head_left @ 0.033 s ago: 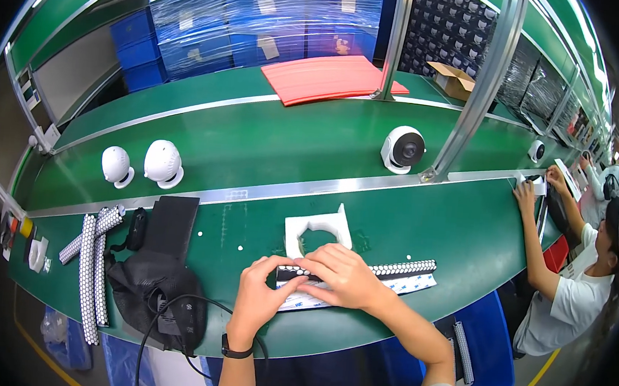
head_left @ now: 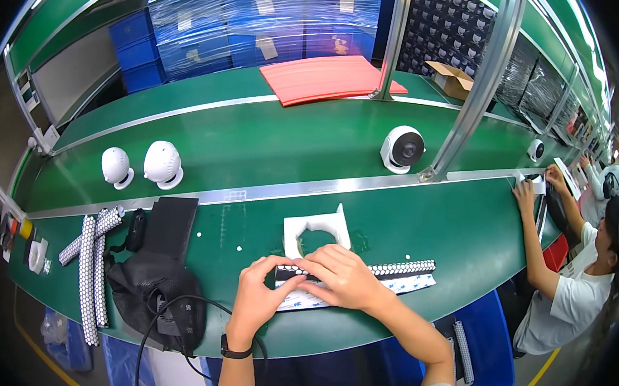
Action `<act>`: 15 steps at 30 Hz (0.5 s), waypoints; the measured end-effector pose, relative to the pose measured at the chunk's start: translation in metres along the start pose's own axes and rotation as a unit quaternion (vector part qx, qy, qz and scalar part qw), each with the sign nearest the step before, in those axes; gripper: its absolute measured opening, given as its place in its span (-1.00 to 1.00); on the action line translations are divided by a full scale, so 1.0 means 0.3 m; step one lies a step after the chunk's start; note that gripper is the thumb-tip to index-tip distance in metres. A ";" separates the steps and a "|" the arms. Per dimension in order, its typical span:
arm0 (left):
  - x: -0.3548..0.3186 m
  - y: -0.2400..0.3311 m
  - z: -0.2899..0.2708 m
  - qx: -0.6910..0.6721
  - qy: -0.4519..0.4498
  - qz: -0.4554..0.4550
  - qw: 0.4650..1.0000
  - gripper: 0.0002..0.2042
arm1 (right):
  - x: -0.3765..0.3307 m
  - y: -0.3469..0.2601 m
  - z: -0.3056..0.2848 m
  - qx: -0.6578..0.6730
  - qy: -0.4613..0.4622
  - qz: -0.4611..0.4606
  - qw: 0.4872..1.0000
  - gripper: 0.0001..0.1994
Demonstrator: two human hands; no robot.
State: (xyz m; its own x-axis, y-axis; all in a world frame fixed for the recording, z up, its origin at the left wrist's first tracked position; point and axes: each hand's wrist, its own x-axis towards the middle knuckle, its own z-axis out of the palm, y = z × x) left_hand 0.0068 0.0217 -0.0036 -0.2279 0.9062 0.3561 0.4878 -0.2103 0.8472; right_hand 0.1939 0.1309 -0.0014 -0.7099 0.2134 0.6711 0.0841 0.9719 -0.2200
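Observation:
A long black strip patterned with white hexagons (head_left: 406,266) lies across the green table in front of me. My left hand (head_left: 261,293) pinches its left end between thumb and fingers. Close beside it, my right hand (head_left: 341,275) has its fingers closed on the same strip, hiding part of it. Under and along the strip's near side runs a white strip with blue marks (head_left: 407,284). Just beyond my hands stands a white foam block with a round cut-out (head_left: 296,231).
Left of my hands are a black mesh bag (head_left: 156,283) with a loose cable, a black flat sheet (head_left: 172,221) and several hexagon-patterned rolls (head_left: 87,271). White rounded devices (head_left: 163,163) stand beyond the metal rail. A co-worker (head_left: 568,290) works at the right.

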 end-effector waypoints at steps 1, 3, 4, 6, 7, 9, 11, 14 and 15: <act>0.000 0.003 0.002 -0.028 0.008 -0.008 1.000 -0.73 | -0.009 0.004 -0.005 -0.009 -0.004 0.002 1.000 -0.54; 0.002 0.016 0.008 -0.050 0.012 -0.021 0.998 -0.75 | -0.017 0.010 -0.015 -0.027 0.001 0.001 1.000 -0.58; 0.002 0.019 0.010 -0.071 0.018 -0.036 0.997 -0.77 | -0.024 0.015 -0.015 -0.027 0.002 0.003 1.000 -0.58; 0.000 0.006 0.012 -0.068 0.019 -0.026 0.997 -0.78 | -0.039 0.027 -0.013 -0.039 -0.001 0.010 0.999 -0.59; -0.003 -0.001 0.012 -0.066 0.023 -0.016 0.997 -0.79 | -0.034 0.024 -0.018 -0.044 0.011 0.008 0.999 -0.62; -0.008 -0.009 0.014 -0.056 0.023 -0.018 0.998 -0.80 | -0.036 0.025 -0.017 -0.042 0.017 0.008 0.999 -0.62; -0.007 -0.015 0.018 -0.045 0.024 -0.021 0.998 -0.82 | -0.038 0.026 -0.018 -0.040 0.023 0.008 0.999 -0.63; -0.004 -0.018 0.023 -0.003 0.042 0.010 0.999 -0.85 | -0.040 0.024 -0.021 -0.037 0.034 0.005 0.999 -0.63; -0.005 -0.017 0.021 0.009 0.051 0.019 0.998 -0.84 | -0.040 0.024 -0.020 -0.039 0.038 0.002 0.999 -0.62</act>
State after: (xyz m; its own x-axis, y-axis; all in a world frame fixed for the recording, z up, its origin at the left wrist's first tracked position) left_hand 0.0099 0.0238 -0.0110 -0.2924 0.8558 0.4268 0.5123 -0.2366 0.8256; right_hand 0.2071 0.1358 -0.0068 -0.6553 0.2219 0.7220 0.1432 0.9750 -0.1696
